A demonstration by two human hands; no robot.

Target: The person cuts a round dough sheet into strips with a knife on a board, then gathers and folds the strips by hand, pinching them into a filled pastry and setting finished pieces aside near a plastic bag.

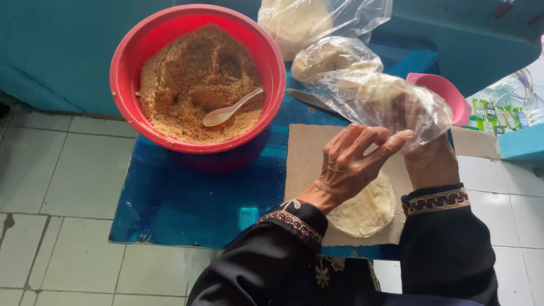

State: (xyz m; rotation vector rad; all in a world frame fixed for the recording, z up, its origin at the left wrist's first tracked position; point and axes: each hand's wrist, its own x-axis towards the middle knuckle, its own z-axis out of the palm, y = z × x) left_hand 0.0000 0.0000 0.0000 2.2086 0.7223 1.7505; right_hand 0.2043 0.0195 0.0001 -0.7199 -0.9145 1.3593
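Reaching into a clear crinkled plastic bag of pale dough (378, 93), the right hand (426, 148) is wrapped by the film up to the wrist; its grip inside cannot be told. The left hand (352, 161) pinches the bag's near edge between thumb and fingers. Below both hands a flat round white dough disc (367, 211) lies on a grey cardboard sheet (306, 158) on the blue table (181, 198). Far left stands a red plastic bowl (130, 68) of brown crumbs with a white plastic spoon (232, 107).
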